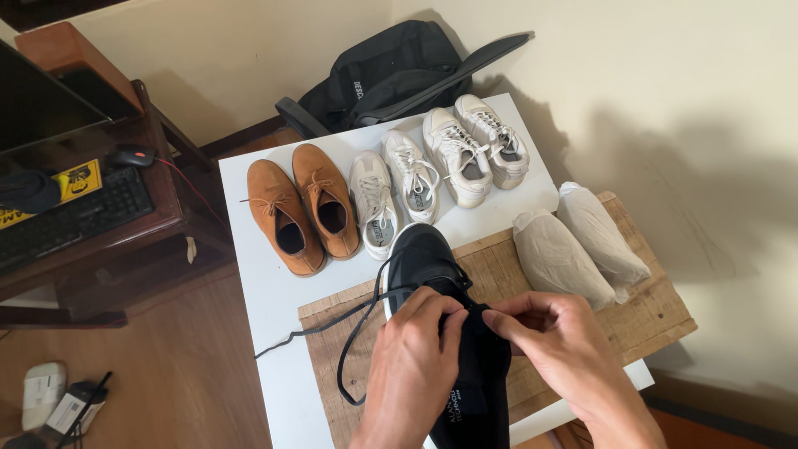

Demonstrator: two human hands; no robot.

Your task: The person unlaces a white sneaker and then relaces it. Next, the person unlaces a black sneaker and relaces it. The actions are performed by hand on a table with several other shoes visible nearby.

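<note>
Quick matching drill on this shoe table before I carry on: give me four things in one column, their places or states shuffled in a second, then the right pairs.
Things:
1. black shoe
2. brown suede shoes
3. paper-wrapped pair
4. black backpack

Places or states:
A. against the wall behind the table
B. on the wooden board, right side
C. under both hands, lace trailing left
D. far left of the row on the white top

Pairs: 1-C, 2-D, 3-B, 4-A

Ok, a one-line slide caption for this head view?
Left hand and right hand work at the tongue of a black sneaker on a wooden board, its black lace trailing loose.
</note>
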